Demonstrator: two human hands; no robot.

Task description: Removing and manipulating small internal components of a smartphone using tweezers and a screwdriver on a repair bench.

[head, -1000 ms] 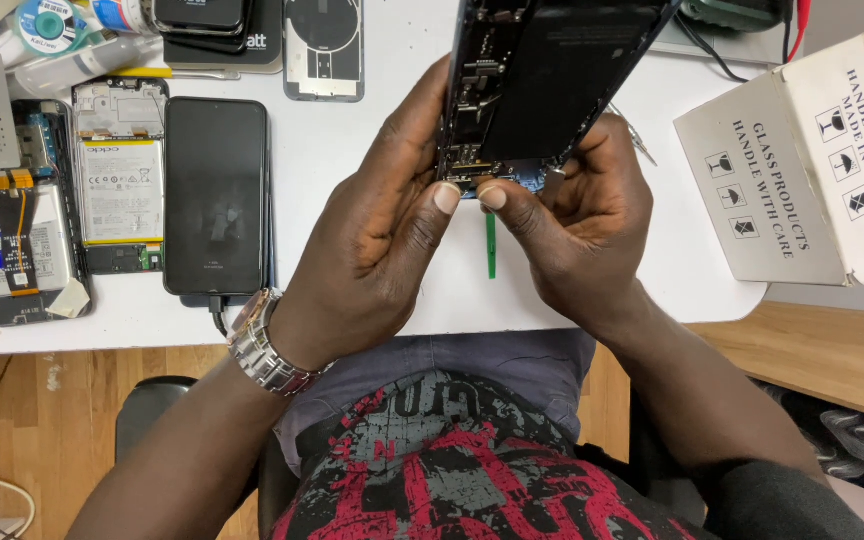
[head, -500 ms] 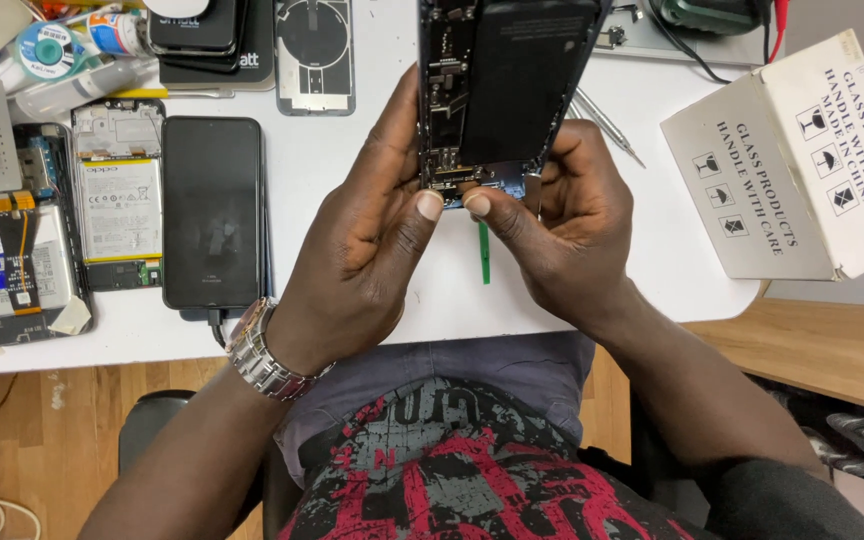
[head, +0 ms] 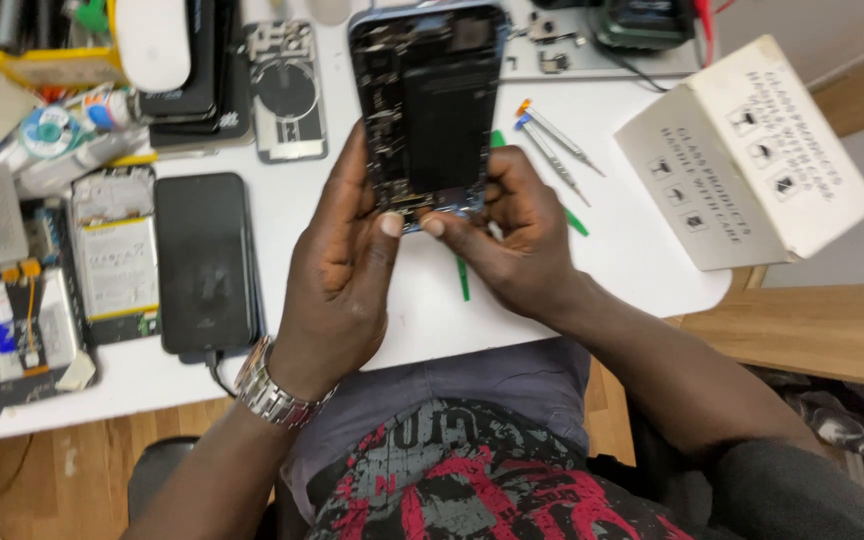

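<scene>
while both thumbs meet, left hand (head: 337, 270) and right hand (head: 512, 240) grip opened phone (head: 430, 105).

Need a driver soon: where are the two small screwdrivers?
Head view: the screwdrivers lie on the white table, beyond the right hand, between the opened phone and cardboard box.

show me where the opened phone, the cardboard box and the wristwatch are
opened phone (head: 432, 100), head view, on its dark exposed inside.
cardboard box (head: 752, 150), head view, on its pale top face.
wristwatch (head: 272, 395), head view, on the metal band at the left wrist.
</scene>
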